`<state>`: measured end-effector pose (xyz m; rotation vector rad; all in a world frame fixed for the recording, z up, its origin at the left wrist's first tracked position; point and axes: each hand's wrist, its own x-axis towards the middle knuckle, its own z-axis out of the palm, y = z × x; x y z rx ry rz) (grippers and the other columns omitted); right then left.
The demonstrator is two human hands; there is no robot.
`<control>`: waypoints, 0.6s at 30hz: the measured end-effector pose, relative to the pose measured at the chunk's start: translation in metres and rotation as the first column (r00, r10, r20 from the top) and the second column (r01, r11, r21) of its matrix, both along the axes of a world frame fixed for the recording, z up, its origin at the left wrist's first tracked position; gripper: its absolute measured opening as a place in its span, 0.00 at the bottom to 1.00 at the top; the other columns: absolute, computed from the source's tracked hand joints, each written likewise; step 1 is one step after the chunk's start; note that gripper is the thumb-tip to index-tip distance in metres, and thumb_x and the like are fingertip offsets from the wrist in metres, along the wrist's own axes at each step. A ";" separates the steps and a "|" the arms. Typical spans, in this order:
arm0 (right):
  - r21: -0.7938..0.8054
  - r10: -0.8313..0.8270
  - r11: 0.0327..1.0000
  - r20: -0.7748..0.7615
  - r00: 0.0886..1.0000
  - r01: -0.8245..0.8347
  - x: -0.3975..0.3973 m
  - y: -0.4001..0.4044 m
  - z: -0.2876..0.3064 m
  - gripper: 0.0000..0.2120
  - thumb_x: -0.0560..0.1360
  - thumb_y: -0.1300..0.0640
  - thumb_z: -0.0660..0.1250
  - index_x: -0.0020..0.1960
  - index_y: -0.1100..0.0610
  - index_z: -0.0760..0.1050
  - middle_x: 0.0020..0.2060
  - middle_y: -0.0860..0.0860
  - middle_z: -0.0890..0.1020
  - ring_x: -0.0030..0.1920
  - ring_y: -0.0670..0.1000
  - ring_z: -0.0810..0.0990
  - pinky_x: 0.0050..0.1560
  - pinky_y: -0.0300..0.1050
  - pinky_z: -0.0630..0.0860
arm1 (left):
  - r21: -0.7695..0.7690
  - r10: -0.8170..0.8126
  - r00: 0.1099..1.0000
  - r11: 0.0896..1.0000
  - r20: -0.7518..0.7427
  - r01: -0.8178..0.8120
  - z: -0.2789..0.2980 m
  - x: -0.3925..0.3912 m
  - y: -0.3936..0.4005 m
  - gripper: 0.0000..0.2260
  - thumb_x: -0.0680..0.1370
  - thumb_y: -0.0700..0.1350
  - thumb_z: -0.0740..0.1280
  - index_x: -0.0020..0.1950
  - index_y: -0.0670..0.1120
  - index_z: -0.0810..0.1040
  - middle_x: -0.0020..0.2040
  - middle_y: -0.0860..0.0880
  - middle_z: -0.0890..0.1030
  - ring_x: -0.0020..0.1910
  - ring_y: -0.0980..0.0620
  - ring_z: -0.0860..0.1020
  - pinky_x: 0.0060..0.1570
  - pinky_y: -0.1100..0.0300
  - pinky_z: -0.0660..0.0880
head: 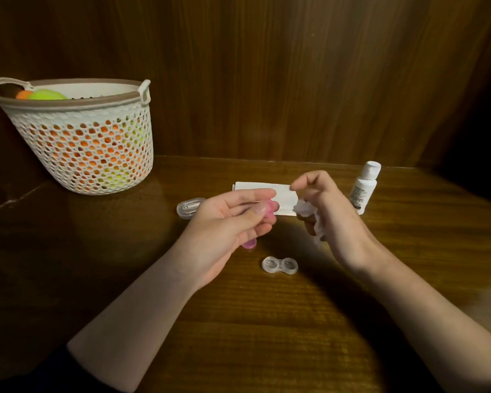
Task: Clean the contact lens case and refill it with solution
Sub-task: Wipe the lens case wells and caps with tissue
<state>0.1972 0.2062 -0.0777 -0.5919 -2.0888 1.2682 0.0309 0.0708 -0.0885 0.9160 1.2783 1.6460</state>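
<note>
Below both hands, lens case [280, 264] lies open, outside either grip

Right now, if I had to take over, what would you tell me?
Left hand: fingers hold a pink cap; a second pink cap shows just below that hand.
Right hand: holds a crumpled tissue.
The open lens case sits on the table, both caps off.
Solution bottle stands on the right, closed.
Left: finish wiping, refill, cap.
</note>
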 end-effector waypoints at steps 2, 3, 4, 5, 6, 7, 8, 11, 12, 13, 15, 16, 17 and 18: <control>-0.022 0.017 1.000 -0.044 0.999 -0.018 0.001 0.001 0.002 0.10 0.77 0.54 0.60 0.47 0.38 0.74 0.31 0.43 0.74 0.33 0.44 0.74 0.34 0.44 0.72 | -0.024 -0.003 0.999 1.000 -0.036 0.003 0.000 0.000 0.000 0.12 0.82 0.40 0.71 0.64 0.50 0.85 0.60 0.49 0.88 0.61 0.49 0.86 0.65 0.50 0.81; 0.008 0.041 0.999 -0.060 0.997 -0.041 0.001 0.001 0.003 0.09 0.78 0.55 0.61 0.47 0.40 0.74 0.32 0.44 0.75 0.33 0.45 0.74 0.34 0.43 0.73 | -0.036 -0.006 0.999 0.999 -0.046 0.005 0.000 0.000 0.000 0.12 0.82 0.40 0.71 0.64 0.51 0.85 0.61 0.49 0.88 0.61 0.49 0.86 0.68 0.47 0.79; 0.042 0.076 0.996 -0.070 0.995 -0.073 0.002 0.000 0.003 0.08 0.78 0.55 0.62 0.48 0.42 0.75 0.33 0.45 0.76 0.33 0.46 0.76 0.34 0.42 0.74 | -0.046 -0.010 0.999 0.999 -0.049 0.008 0.000 -0.001 0.000 0.12 0.82 0.41 0.71 0.63 0.51 0.85 0.61 0.49 0.88 0.61 0.50 0.86 0.69 0.45 0.78; 0.070 0.101 0.993 -0.071 0.992 -0.096 0.003 -0.002 0.003 0.07 0.78 0.55 0.64 0.49 0.43 0.76 0.34 0.46 0.78 0.34 0.48 0.77 0.34 0.43 0.75 | -0.054 -0.014 0.999 0.998 -0.045 0.011 0.000 -0.001 0.000 0.11 0.82 0.41 0.71 0.63 0.52 0.85 0.61 0.50 0.88 0.61 0.50 0.86 0.70 0.43 0.77; 0.091 0.115 0.990 -0.071 0.991 -0.109 0.003 -0.004 0.002 0.07 0.78 0.55 0.66 0.52 0.43 0.76 0.37 0.47 0.80 0.36 0.50 0.78 0.35 0.46 0.77 | -0.059 -0.014 0.999 0.998 -0.039 0.012 -0.001 -0.001 -0.001 0.11 0.82 0.41 0.71 0.62 0.52 0.85 0.61 0.49 0.88 0.61 0.50 0.86 0.71 0.43 0.76; 0.100 0.124 0.988 -0.071 0.990 -0.116 0.003 -0.005 0.001 0.09 0.78 0.55 0.68 0.56 0.43 0.76 0.42 0.48 0.81 0.39 0.52 0.80 0.39 0.52 0.80 | -0.061 -0.012 0.999 0.998 -0.031 0.010 -0.001 -0.001 -0.001 0.12 0.82 0.40 0.71 0.62 0.52 0.85 0.61 0.49 0.88 0.61 0.50 0.87 0.71 0.42 0.76; 0.100 0.129 0.988 -0.074 0.989 -0.121 0.003 -0.006 0.000 0.12 0.78 0.55 0.70 0.59 0.43 0.74 0.46 0.50 0.82 0.42 0.55 0.82 0.42 0.56 0.82 | -0.059 -0.009 1.000 0.998 -0.023 0.008 -0.001 -0.001 0.000 0.12 0.82 0.39 0.71 0.63 0.51 0.85 0.61 0.49 0.88 0.61 0.49 0.87 0.71 0.42 0.76; 0.138 0.092 0.987 -0.062 0.994 -0.082 0.002 -0.010 0.003 0.12 0.81 0.56 0.74 0.61 0.47 0.76 0.50 0.48 0.85 0.46 0.56 0.86 0.45 0.55 0.86 | -0.058 -0.004 1.000 0.998 -0.017 0.003 -0.002 -0.002 0.000 0.13 0.82 0.39 0.72 0.65 0.50 0.84 0.61 0.48 0.88 0.62 0.48 0.86 0.72 0.40 0.75; 0.156 0.069 0.986 -0.054 0.996 -0.060 0.002 -0.010 0.004 0.10 0.80 0.56 0.75 0.59 0.48 0.79 0.48 0.47 0.87 0.46 0.55 0.87 0.44 0.54 0.87 | -0.059 -0.004 1.000 0.998 -0.019 0.003 -0.002 -0.002 0.000 0.13 0.82 0.40 0.72 0.65 0.50 0.84 0.61 0.48 0.88 0.62 0.48 0.86 0.72 0.40 0.75; 0.175 0.042 0.984 -0.045 0.998 -0.033 0.002 -0.010 0.005 0.08 0.79 0.56 0.76 0.57 0.48 0.82 0.47 0.47 0.88 0.45 0.55 0.87 0.44 0.52 0.87 | -0.058 -0.004 1.000 0.998 -0.019 0.003 -0.003 -0.003 -0.001 0.12 0.82 0.40 0.72 0.65 0.50 0.84 0.61 0.47 0.88 0.62 0.48 0.86 0.71 0.41 0.76; 0.204 -0.001 0.979 -0.046 0.999 0.011 0.001 -0.010 0.004 0.07 0.77 0.56 0.78 0.54 0.50 0.86 0.46 0.49 0.89 0.44 0.52 0.88 0.42 0.42 0.86 | -0.053 -0.004 1.000 0.999 -0.019 0.003 -0.002 -0.003 -0.001 0.12 0.82 0.40 0.72 0.64 0.50 0.85 0.60 0.47 0.88 0.62 0.49 0.86 0.70 0.44 0.77; 0.211 -0.012 0.977 -0.056 0.998 0.023 0.001 -0.009 0.004 0.07 0.76 0.57 0.79 0.53 0.51 0.87 0.47 0.50 0.89 0.44 0.50 0.88 0.40 0.36 0.84 | -0.051 -0.004 1.000 0.999 -0.021 0.003 -0.002 -0.003 -0.001 0.12 0.82 0.40 0.72 0.65 0.49 0.85 0.60 0.47 0.88 0.62 0.48 0.86 0.70 0.44 0.78; 0.223 -0.016 0.974 -0.067 0.998 0.031 0.001 -0.009 0.004 0.07 0.76 0.58 0.79 0.53 0.52 0.88 0.48 0.50 0.88 0.46 0.47 0.87 0.40 0.33 0.82 | -0.048 -0.003 1.000 0.999 -0.022 0.002 -0.002 -0.003 -0.001 0.12 0.82 0.40 0.72 0.65 0.49 0.84 0.60 0.46 0.88 0.62 0.48 0.86 0.70 0.44 0.78; 0.235 -0.012 0.972 -0.072 0.997 0.029 0.001 -0.009 0.004 0.07 0.76 0.60 0.79 0.53 0.53 0.89 0.50 0.50 0.88 0.47 0.45 0.87 0.42 0.31 0.81 | -0.046 0.000 1.000 0.999 -0.020 -0.001 -0.002 -0.003 -0.001 0.12 0.82 0.40 0.72 0.65 0.48 0.84 0.60 0.46 0.88 0.62 0.48 0.86 0.70 0.44 0.78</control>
